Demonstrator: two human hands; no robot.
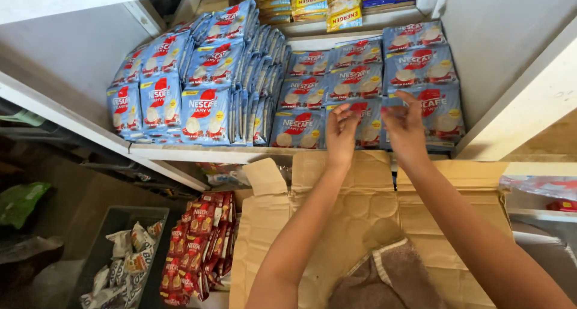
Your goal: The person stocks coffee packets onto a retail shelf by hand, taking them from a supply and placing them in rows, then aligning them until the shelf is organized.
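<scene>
My left hand (341,133) and my right hand (405,127) reach up to a white shelf (198,154) packed with blue drink-mix sachet packs. Both hands touch one blue pack (368,124) in the front row, fingers pinched on its top edge. More blue packs stand upright at the left (204,114) and lie stacked at the right (421,60). A brown cardboard box (360,207) sits below my forearms.
Yellow packs (344,15) rest on the shelf above. Red sachet strips (195,249) hang at the lower left beside a dark bin (123,216) holding pale sachets. A brown cloth (390,279) lies on the box. White shelf walls close in at both sides.
</scene>
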